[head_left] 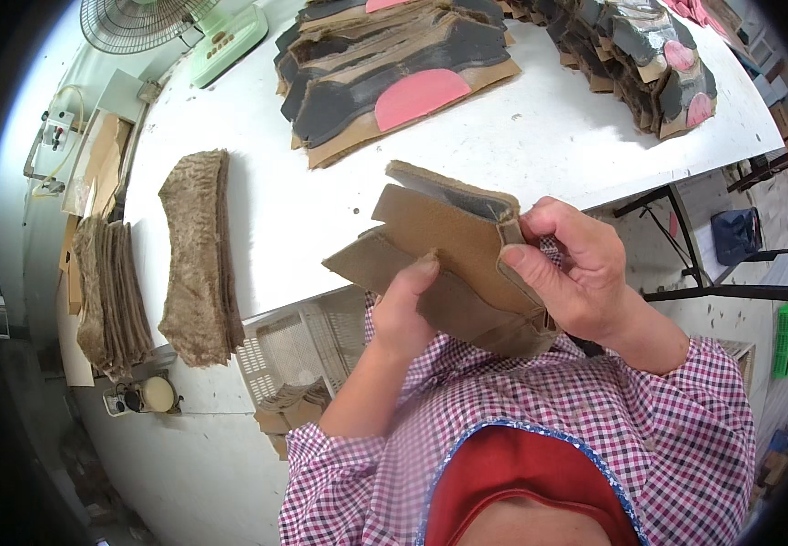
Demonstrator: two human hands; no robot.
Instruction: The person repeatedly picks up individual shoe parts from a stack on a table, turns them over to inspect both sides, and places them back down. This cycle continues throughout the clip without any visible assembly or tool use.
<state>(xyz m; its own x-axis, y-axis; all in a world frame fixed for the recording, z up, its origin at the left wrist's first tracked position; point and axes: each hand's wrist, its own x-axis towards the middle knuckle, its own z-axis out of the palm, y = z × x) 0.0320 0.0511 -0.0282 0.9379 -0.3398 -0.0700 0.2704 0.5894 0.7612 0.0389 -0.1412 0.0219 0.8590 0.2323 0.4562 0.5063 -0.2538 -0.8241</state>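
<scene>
Just past the table's near edge I hold up a brown suede-like piece (439, 232), folded with several flaps. Along its top edge runs a thin fuzzy layer, and a dark inner face shows beneath it. My left hand (403, 309) grips its lower left side, thumb lying across the front, the other fingers hidden behind. At the piece's right end my right hand (580, 268) pinches a narrow upright edge between thumb and curled fingers. Nearest on the table is a stack of brown fur pieces (196, 259), left of both hands.
Across the white table (303, 218) lie layered pieces with black and pink patches (394, 82) and another such row (649, 68) at far right. More fur pieces (112, 296) stand at the left edge. A fan (148, 23) is at upper left; a plastic crate (298, 350) sits below the table.
</scene>
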